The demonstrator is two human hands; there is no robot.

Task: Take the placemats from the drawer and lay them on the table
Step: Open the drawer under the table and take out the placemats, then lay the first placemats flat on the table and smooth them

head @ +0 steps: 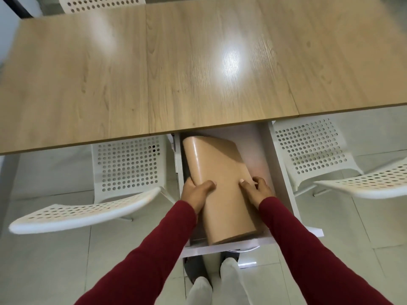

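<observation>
A tan stack of placemats [222, 172], curled up along its left edge, lies in the open white drawer [279, 172] under the wooden table [154, 73]. My left hand [196, 192] grips the curled left edge, thumb on top and fingers underneath. My right hand [257, 190] holds the right edge, fingers pressed on the top surface. The far end of the placemats reaches under the table edge. How many mats are in the stack cannot be told.
Two white perforated chairs flank the drawer, one at the left [110, 183] and one at the right [326, 155]. A third white chair [99, 3] stands at the table's far side. Pale floor tiles [44, 260] lie below.
</observation>
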